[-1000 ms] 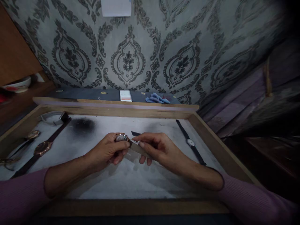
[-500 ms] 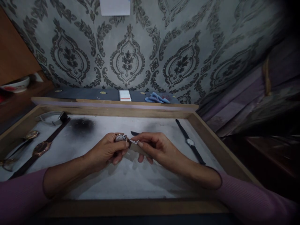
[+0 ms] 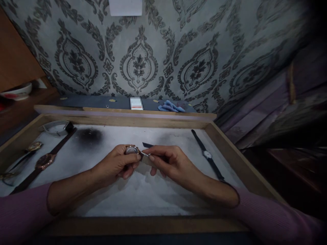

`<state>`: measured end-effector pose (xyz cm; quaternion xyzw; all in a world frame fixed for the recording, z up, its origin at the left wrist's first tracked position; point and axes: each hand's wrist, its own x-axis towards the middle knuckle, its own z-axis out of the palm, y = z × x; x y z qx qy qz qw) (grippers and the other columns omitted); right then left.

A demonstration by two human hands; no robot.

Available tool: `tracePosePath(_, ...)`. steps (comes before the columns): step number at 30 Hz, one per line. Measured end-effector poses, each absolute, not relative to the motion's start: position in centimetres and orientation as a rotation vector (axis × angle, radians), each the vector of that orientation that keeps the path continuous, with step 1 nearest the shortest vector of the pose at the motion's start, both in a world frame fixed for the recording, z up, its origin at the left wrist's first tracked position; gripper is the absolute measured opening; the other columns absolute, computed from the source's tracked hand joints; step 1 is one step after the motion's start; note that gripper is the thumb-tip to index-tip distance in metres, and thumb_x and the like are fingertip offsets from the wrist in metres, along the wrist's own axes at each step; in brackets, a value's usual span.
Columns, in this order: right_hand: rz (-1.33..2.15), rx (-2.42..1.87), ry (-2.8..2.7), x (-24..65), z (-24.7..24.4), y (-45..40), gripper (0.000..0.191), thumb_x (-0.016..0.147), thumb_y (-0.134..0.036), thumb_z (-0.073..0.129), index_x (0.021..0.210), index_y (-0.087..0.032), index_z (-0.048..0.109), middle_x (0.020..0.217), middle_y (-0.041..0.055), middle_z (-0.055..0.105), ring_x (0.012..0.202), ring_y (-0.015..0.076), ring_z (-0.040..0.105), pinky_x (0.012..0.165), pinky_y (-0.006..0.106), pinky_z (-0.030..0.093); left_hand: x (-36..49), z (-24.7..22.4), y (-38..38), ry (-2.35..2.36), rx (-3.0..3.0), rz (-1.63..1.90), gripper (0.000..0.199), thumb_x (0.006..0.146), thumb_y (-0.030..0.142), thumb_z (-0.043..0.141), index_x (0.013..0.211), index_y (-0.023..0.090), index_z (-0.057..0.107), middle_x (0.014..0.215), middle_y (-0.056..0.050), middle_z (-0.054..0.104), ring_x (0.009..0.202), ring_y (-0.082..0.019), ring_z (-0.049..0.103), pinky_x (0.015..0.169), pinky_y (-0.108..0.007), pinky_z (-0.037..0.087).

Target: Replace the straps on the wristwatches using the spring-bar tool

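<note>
In the head view, my left hand (image 3: pixel 124 163) is closed around a wristwatch (image 3: pixel 131 150) with a rose-gold case, its round face turned up. Between thumb and index finger, my right hand (image 3: pixel 170 160) pinches a thin silvery metal tool (image 3: pixel 145 154), whose exact kind I cannot make out. Its tip meets the right side of the watch, where a strap joins the case; contact is too small to tell. A dark strap end (image 3: pixel 146 145) shows behind my right fingers, and what it belongs to is hidden.
Around my hands runs a wooden frame (image 3: pixel 127 119) with a white bottom. A thin black-strapped watch (image 3: pixel 207 154) lies at right. At left are a brown-strapped watch (image 3: pixel 45 161) and several others. Behind the frame sits a blue cloth (image 3: pixel 170 106) near the patterned wall.
My right hand has shifted slightly, and the metal tool's angle beside the watch has changed a little. My left hand and the watch stay where they were.
</note>
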<state>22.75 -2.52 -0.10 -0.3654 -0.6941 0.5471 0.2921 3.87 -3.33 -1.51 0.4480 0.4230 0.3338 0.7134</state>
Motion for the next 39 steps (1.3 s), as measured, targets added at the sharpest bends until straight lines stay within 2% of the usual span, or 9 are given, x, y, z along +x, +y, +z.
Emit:
tracePosePath(6, 1.462, -1.009, -1.849, 22.77, -0.25, -2.45, 0.027, 0.087, -0.021, 0.053, 0.105, -0.011, 0.07, 0.051, -0.0028, 0.056, 0.04, 0.0056, 0.041, 0.04, 0.018, 0.027, 3.91, -1.65, -3.34, 0.942, 0.981, 0.727, 0.019, 0.072, 0.029, 0.063, 0.063, 0.016, 0.053, 0.048, 0.008, 0.045, 0.028, -0.001, 0.032, 0.031, -0.018, 0.015)
tracePosePath(13, 1.434, -1.017, -1.873, 22.71, -0.35, -2.54, 0.027, 0.087, -0.018, 0.051, 0.105, -0.011, 0.071, 0.06, 0.0004, 0.06, 0.049, 0.0083, 0.051, 0.047, 0.021, 0.034, 3.88, -1.75, -3.34, 0.958, 0.97, 0.715, 0.018, 0.074, 0.029, 0.063, 0.065, 0.016, 0.054, 0.05, 0.007, 0.046, 0.029, -0.001, 0.032, 0.032, -0.019, 0.013)
tracePosePath(24, 1.377, -1.004, -1.928, 22.8, -0.17, -2.68, 0.028, 0.087, -0.018, 0.05, 0.104, -0.012, 0.071, 0.057, 0.0001, 0.06, 0.049, 0.0085, 0.05, 0.047, 0.021, 0.033, 4.15, -1.42, -3.63, 0.931, 0.948, 0.724, 0.025, 0.072, 0.034, 0.065, 0.062, 0.016, 0.051, 0.051, 0.007, 0.046, 0.031, -0.002, 0.033, 0.033, -0.019, 0.014)
tracePosePath(39, 1.335, -1.028, -1.98, 22.88, -0.3, -2.61, 0.029, 0.087, -0.015, 0.049, 0.105, -0.01, 0.071, 0.058, 0.0009, 0.061, 0.048, 0.0077, 0.048, 0.047, 0.021, 0.033, 4.13, -1.84, -3.81, 0.887, 0.899, 0.751, 0.027, 0.073, 0.035, 0.069, 0.068, 0.014, 0.052, 0.059, 0.006, 0.051, 0.034, -0.001, 0.036, 0.034, -0.018, 0.014)
